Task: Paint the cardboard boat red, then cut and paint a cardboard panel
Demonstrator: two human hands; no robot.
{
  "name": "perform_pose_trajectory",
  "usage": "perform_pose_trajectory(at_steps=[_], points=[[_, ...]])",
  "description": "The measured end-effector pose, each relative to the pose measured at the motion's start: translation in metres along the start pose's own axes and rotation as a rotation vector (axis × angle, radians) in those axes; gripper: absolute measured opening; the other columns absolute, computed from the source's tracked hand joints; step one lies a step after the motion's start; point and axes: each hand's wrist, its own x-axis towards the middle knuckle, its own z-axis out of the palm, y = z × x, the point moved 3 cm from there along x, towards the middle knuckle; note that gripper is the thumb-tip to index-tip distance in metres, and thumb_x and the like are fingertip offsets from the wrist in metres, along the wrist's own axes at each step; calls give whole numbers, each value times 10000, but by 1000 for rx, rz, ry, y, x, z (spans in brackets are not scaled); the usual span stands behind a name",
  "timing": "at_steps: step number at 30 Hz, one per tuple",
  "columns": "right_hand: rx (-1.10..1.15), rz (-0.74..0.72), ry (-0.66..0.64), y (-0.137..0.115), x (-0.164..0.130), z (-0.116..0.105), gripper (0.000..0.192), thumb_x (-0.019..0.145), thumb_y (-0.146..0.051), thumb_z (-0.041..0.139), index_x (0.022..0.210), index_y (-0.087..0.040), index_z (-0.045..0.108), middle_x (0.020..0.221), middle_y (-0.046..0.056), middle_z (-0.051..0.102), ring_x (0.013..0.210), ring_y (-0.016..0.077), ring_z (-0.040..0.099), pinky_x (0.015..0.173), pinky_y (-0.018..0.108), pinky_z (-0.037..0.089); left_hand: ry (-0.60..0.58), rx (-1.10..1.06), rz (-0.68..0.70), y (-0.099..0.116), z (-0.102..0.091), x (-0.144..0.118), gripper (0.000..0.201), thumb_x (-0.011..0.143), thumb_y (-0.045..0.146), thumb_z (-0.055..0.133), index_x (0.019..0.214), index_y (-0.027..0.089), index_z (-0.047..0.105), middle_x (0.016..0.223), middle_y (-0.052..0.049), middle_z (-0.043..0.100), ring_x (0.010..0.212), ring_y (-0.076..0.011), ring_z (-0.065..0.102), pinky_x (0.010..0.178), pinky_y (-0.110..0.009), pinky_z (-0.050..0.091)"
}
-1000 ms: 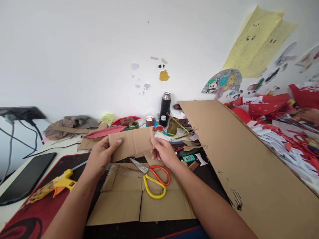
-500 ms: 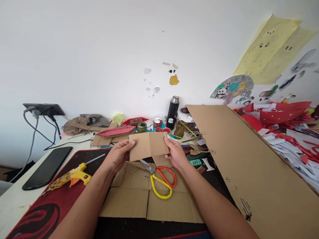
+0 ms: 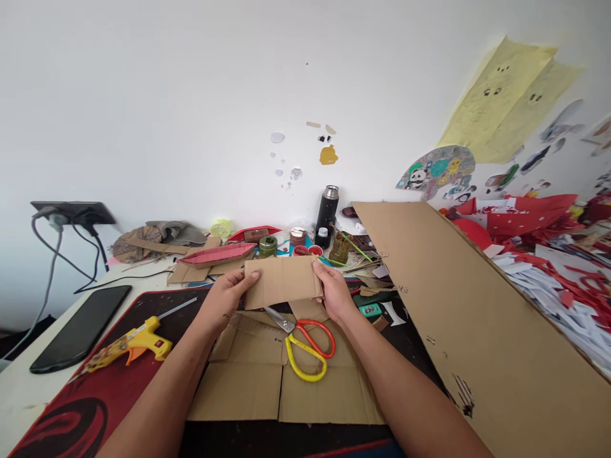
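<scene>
Between my two hands I hold up a small rectangular piece of cardboard (image 3: 282,280), creased near its middle. My left hand (image 3: 229,294) pinches its left end with the thumb on the near face. At the other end, my right hand (image 3: 335,291) grips the edge, its fingers partly hidden behind. Just below the piece lie scissors (image 3: 305,346) with one red and one yellow handle; the blade tips reach under the held piece. They rest on a larger flattened cardboard sheet (image 3: 238,388) with slits and fold lines.
A yellow glue gun (image 3: 136,343) and a dark phone (image 3: 81,327) lie on the left. A big cardboard panel (image 3: 477,305) slants along the right. Behind stand a black thermos (image 3: 327,213), paint jars (image 3: 268,245) and a pink-lined cardboard boat shape (image 3: 217,256). Paper strips (image 3: 539,305) heap at far right.
The held cardboard looks flatter now, its middle fold less sharp. Both hands stay on its ends. The whole view has shifted slightly, with the surroundings sliding left.
</scene>
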Motion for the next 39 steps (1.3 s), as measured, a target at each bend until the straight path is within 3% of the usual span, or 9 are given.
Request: perform_pose_trajectory(at_steps=[7, 14, 21, 29, 34, 39], points=[[11, -6, -29, 4, 3, -2, 608, 684, -769, 854, 831, -197, 710, 674, -26, 595, 516, 115, 440, 404, 227, 257, 11, -19, 6, -4, 0, 2, 560, 617, 651, 971, 904, 182, 865, 837, -96, 824, 706, -246, 683, 683, -328, 519], [35, -1, -61, 5, 5, -1, 631, 664, -794, 850, 768, -210, 633, 689, -31, 600, 523, 104, 418, 426, 218, 271, 20, -56, -14, -8, -2, 4, 540, 608, 654, 973, 821, 177, 836, 790, -91, 803, 692, -227, 657, 637, -299, 474], [102, -12, -91, 2, 3, 3, 577, 670, -736, 888, 809, -209, 697, 709, -7, 659, 607, 156, 554, 526, 249, 402, 63, -73, -23, -11, -2, 6, 523, 580, 619, 996, 784, 172, 814, 744, -74, 787, 626, -203, 645, 585, -290, 470], [243, 84, -121, 5, -1, 8, 608, 630, -685, 969, 873, -192, 708, 635, -54, 579, 484, 103, 421, 404, 229, 177, 84, -318, -100, -14, 1, 8, 560, 429, 512, 1088, 743, 165, 781, 702, -79, 786, 639, -232, 734, 543, -274, 536], [280, 86, -170, 1, -4, 10, 617, 634, -690, 982, 882, -191, 718, 633, -54, 577, 480, 102, 439, 381, 222, 202, 110, -344, -64, -11, -1, 6, 601, 405, 539, 1085, 761, 160, 782, 730, -102, 798, 709, -293, 779, 512, -283, 553], [223, 53, -169, -2, -4, 6, 606, 704, -697, 930, 965, -186, 736, 637, -47, 608, 442, 108, 476, 351, 222, 239, 117, -265, -48, -6, -3, 4, 569, 482, 531, 1076, 830, 154, 830, 786, -103, 819, 699, -255, 756, 543, -273, 562]])
